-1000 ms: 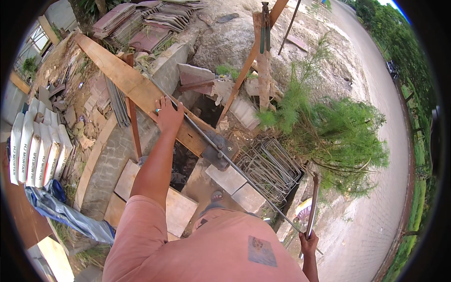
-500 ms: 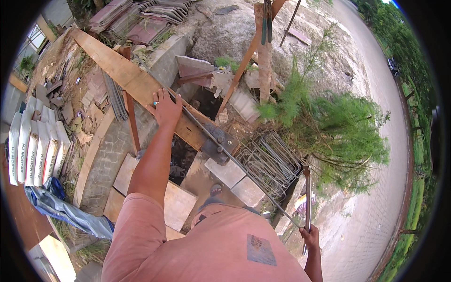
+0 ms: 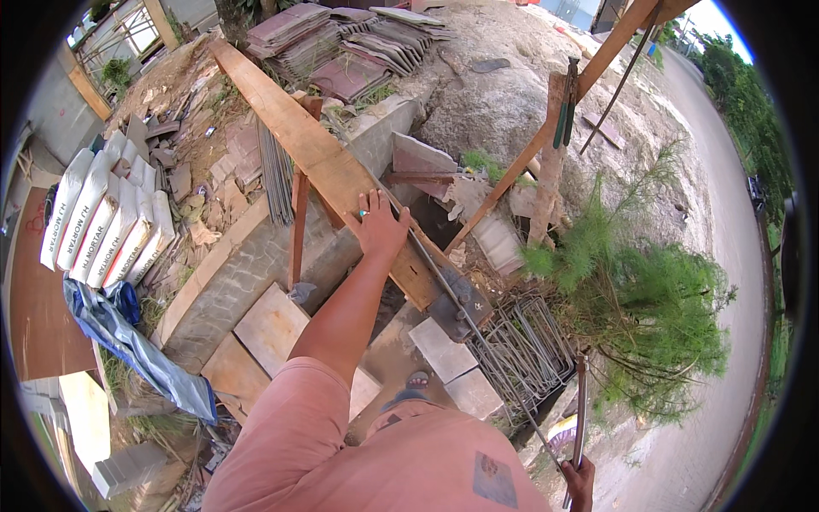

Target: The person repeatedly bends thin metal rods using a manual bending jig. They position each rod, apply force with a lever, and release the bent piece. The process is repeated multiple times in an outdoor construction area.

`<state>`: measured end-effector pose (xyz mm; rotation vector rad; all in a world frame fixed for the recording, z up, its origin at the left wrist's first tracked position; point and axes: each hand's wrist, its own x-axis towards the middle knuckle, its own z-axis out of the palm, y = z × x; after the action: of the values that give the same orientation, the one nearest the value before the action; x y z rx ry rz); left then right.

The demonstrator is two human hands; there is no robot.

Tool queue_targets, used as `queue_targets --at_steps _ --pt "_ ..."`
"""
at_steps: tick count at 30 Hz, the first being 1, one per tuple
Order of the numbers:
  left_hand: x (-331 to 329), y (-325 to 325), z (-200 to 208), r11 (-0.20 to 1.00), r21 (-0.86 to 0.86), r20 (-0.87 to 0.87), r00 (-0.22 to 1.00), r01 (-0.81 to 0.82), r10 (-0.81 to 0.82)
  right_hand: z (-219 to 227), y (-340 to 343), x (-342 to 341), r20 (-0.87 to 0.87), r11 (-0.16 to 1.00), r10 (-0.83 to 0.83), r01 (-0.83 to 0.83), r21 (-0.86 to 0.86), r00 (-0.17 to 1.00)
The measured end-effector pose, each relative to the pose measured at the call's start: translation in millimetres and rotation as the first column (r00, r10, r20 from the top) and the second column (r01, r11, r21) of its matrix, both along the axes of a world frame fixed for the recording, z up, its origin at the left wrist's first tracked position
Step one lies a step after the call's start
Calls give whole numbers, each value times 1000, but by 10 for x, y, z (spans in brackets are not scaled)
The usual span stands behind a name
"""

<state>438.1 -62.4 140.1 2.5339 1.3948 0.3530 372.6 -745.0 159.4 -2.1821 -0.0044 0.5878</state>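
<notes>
The left hand (image 3: 380, 229) presses flat on a long wooden plank (image 3: 316, 158), fingers spread beside a thin steel rod (image 3: 478, 337) running back toward the right hand (image 3: 580, 480), which grips a metal bar (image 3: 580, 410). White sacks (image 3: 102, 218) lie far left of both hands.

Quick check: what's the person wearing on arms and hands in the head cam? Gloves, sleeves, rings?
Both hands are bare, no gloves. The left hand has a small turquoise ring on one finger. The left arm is uncovered from a salmon-pink short shirt sleeve down. Of the right hand only a part shows at the lower edge; its arm is out of view.
</notes>
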Motion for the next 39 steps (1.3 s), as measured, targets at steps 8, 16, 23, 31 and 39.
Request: queue_targets --at_steps 8,16,23,31,39 --pt "-10 26 10 1000 1 -21 1000 6 -6 14 1003 509 373 932 251 -118 -344 893" --pt "-39 46 39 1000 -20 -70 998 -5 3 116 1747 1140 606 785 598 -231 -575 524" --pt "-28 16 26 1000 2 -44 999 17 -17 53 1678 1289 564 755 645 -316 -574 516" --pt "-21 22 40 1000 -28 -45 999 1 -2 69 1713 1619 212 648 720 -531 -546 661" --pt "-12 18 45 1000 -19 -51 999 -8 7 163 1984 2138 177 500 807 -494 -712 563"
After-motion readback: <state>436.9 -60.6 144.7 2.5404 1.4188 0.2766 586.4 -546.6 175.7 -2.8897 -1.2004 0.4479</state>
